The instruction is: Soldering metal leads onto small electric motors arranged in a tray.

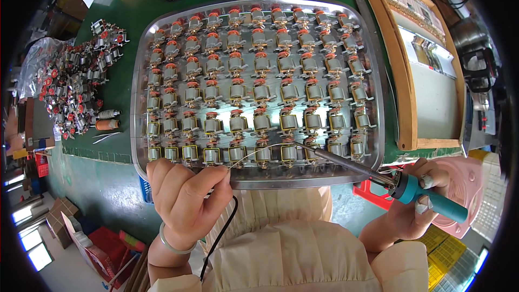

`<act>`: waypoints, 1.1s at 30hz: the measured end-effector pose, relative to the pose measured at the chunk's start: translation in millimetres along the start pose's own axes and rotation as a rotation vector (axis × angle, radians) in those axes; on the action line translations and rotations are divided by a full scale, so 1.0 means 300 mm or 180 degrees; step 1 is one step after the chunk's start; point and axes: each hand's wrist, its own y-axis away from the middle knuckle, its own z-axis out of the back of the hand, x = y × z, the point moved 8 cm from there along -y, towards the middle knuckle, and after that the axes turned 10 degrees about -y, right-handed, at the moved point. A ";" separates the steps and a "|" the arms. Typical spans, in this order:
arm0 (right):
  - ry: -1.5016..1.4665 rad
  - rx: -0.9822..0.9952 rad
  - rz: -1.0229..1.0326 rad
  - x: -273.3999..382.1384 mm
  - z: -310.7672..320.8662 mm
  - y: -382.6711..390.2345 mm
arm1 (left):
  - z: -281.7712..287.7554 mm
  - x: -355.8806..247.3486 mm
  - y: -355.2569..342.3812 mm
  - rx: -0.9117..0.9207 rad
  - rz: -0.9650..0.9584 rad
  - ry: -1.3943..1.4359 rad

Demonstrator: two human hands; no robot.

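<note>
Thin wire and soldering iron meet above the front edge of a loaded tray. The left hand [189,194], just outside the tray's front edge toward its left corner, pinches the wire [258,150] between thumb and forefinger; the right hand [408,219], beyond the front right corner, is wrapped around the handle of the soldering iron [373,173]. The iron's long axis slants inward and leftward from the grip, its tip ending over the front row near the part [288,154] right of that row's middle; whether tip and part touch cannot be told. The wire arches rightward to this tip, the left fingertips being the nearer to the meeting point. Materials: the wire is slender, shiny and bowed; the iron joins a dull, straight metal stem to a smooth teal handle. The parts are grey cylinders in brassy frames with orange-red ends, set in rows. The tray [281,183] is polished metal with rounded corners, resting on a glossy green table [116,0]; a tangled pile [81,81] of similar pieces lies at the table's left edge.
</note>
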 end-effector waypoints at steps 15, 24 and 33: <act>-0.0242 0.0105 0.0069 -0.002 -0.057 0.006 | 0.044 0.063 0.035 0.0051 0.0243 -0.0119; -0.0217 0.0060 -0.0073 -0.023 -0.082 0.005 | 0.036 0.068 0.036 0.0070 0.0289 -0.0086; -0.0186 0.0064 -0.0026 -0.019 -0.081 0.000 | 0.040 0.069 0.035 0.0140 0.0273 -0.0071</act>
